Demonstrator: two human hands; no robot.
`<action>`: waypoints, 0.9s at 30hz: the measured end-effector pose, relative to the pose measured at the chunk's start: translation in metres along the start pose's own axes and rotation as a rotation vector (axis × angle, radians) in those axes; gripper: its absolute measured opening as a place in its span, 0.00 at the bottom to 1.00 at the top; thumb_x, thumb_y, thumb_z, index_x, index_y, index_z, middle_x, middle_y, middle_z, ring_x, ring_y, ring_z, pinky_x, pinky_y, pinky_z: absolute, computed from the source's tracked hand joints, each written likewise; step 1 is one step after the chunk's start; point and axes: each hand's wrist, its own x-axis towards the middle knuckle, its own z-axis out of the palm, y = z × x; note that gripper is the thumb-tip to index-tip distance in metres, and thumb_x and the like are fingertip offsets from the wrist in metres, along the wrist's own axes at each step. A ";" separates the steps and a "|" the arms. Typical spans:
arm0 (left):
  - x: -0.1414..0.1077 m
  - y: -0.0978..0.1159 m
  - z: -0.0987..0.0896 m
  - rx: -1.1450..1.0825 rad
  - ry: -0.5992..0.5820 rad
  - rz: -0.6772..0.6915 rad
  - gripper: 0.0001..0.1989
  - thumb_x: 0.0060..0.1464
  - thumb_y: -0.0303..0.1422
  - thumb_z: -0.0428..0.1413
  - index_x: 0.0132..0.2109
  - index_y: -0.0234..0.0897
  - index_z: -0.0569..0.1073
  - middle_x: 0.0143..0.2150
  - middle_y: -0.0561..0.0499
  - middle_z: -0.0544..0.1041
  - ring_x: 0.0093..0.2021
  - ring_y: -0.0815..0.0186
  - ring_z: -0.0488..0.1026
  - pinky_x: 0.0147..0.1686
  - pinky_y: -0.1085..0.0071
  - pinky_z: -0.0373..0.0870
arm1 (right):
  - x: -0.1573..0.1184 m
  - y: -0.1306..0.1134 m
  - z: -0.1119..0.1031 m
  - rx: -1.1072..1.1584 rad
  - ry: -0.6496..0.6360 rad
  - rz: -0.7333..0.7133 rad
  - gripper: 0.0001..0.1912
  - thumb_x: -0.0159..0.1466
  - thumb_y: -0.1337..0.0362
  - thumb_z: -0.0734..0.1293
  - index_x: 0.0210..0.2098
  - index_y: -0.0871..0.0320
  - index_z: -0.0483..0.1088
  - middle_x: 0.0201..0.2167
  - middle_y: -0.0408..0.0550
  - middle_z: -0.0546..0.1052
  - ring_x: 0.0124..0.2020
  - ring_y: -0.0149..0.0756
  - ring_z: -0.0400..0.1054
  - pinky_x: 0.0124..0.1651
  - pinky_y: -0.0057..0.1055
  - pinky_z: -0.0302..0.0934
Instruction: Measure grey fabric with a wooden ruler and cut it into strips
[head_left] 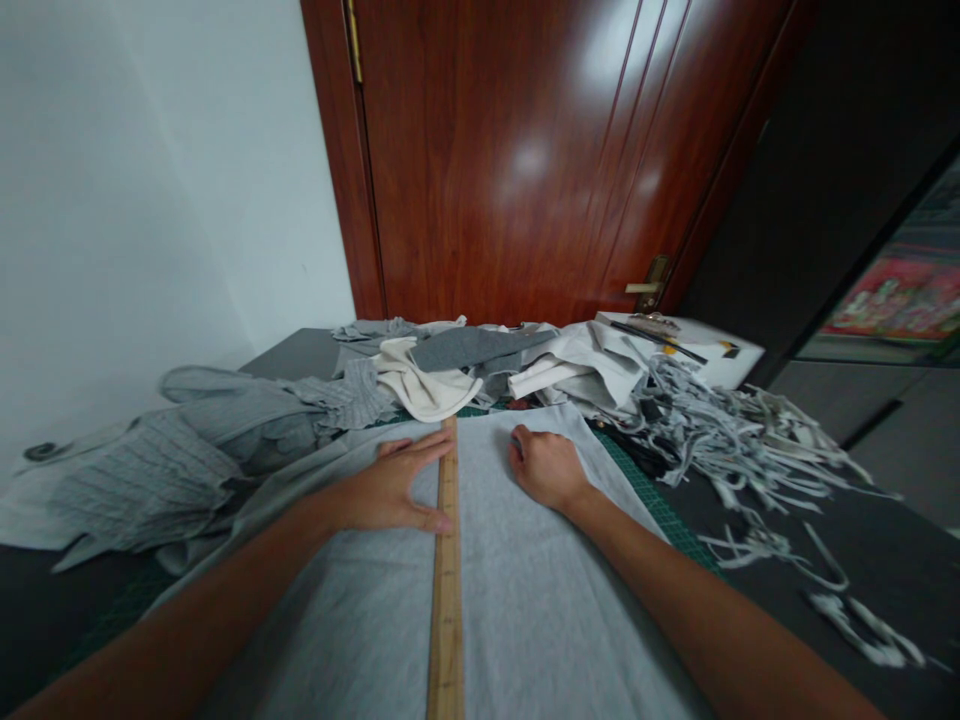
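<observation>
A light grey cloth (525, 580) lies spread out in front of me. Down its middle runs a long wooden ruler (448, 580), pointing away from me. My left hand (394, 490) is open, thumb and fingers spread, pressing on the ruler with their tips from the left side. To the right of the ruler, my right hand (551, 465) rests on the cloth with its fingers curled closed. A small dark bit shows at those fingers, but what they hold is too hidden to name.
A green cutting mat (637, 480) shows under the cloth. Grey garments (157, 470) are heaped at the left, and folded white cloth (585, 360) lies at the back. Tangled fabric strips (712, 430) and a white box (727, 350) are at the right. Behind stands a wooden door (510, 180).
</observation>
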 end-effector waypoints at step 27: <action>0.000 -0.005 0.007 0.029 0.076 0.026 0.58 0.45 0.58 0.68 0.76 0.44 0.55 0.79 0.43 0.54 0.77 0.45 0.50 0.74 0.52 0.43 | -0.001 0.000 -0.001 -0.007 -0.005 0.007 0.12 0.75 0.61 0.60 0.51 0.57 0.72 0.42 0.56 0.86 0.44 0.47 0.81 0.45 0.35 0.65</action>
